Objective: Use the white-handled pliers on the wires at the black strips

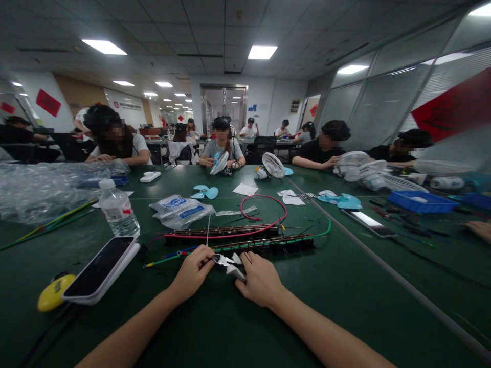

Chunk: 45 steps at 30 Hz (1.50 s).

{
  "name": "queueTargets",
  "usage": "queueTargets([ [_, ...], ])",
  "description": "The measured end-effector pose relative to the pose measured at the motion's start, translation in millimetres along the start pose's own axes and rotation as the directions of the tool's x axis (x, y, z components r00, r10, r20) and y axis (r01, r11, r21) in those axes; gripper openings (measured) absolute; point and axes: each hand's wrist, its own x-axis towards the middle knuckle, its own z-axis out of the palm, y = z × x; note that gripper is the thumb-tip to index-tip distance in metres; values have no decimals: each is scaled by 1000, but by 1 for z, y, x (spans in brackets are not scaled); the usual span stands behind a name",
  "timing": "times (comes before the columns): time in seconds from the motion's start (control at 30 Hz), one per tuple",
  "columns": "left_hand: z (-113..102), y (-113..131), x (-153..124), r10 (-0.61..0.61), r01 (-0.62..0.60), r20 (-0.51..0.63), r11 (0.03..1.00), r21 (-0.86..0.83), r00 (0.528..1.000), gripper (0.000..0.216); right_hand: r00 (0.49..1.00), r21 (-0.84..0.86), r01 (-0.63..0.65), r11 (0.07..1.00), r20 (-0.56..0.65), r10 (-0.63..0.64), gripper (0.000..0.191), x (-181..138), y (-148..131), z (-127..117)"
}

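Observation:
My left hand [194, 273] is closed in a pinch on a thin white cable tie [208, 230] that stands up from a bundle of coloured wires [180, 253]. My right hand [259, 278] is closed round small cutting pliers [227, 262] with pale handles, their jaws pointing left toward my left fingers. Just beyond both hands lie two long dark strips [245, 236] with red and green wires along them. A red wire loop [264, 207] curls behind the strips.
A phone in a white case [102, 268] and a yellow object [51, 299] lie at left, near a water bottle [118, 209]. Plastic bags [180, 210], blue fan blades [205, 192], small white fans [273, 166], another phone [368, 222] and a blue tray [422, 201] are on the green table [345, 296]. Several people sit around it.

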Motion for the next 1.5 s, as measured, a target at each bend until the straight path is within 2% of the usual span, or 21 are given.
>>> queueTargets([
  [0.7, 0, -2, -1, -5, 5, -1, 1000, -18, 1000, 13, 1000, 87, -20, 996, 3, 20, 46, -1, 5, 3],
  [1.1, 0, -4, 0, -19, 20, 15, 998, -59, 1000, 17, 999, 3, 28, 1000, -30, -28, 46, -2, 3, -3],
  [1.5, -1, -3, -1, -10, 10, 7, 999, -41, 1000, 17, 999, 22, 23, 999, -36, -22, 47, 0, 4, 1],
])
